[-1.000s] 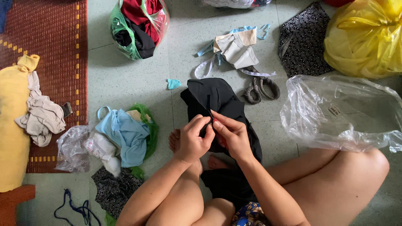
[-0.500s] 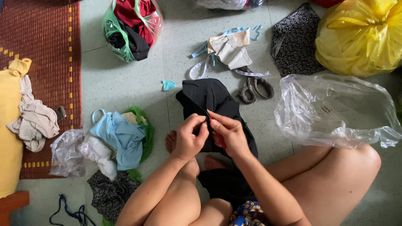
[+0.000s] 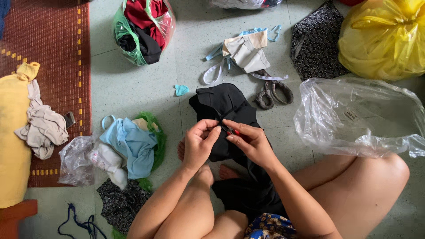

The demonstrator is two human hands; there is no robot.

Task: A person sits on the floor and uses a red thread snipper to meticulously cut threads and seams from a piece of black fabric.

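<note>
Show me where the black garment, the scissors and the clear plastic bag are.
black garment [image 3: 223, 102], head view, on its upper folded part.
scissors [image 3: 274, 94], head view, on the wrapped handle loops.
clear plastic bag [image 3: 354, 117], head view, on its crinkled middle.

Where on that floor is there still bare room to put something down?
Bare tiles lie between the red mat, the green bag of clothes and the light blue cloth pile. A smaller patch lies between the black cloth and the clear plastic bag. It is crowded around the scissors and beige scraps.
</note>
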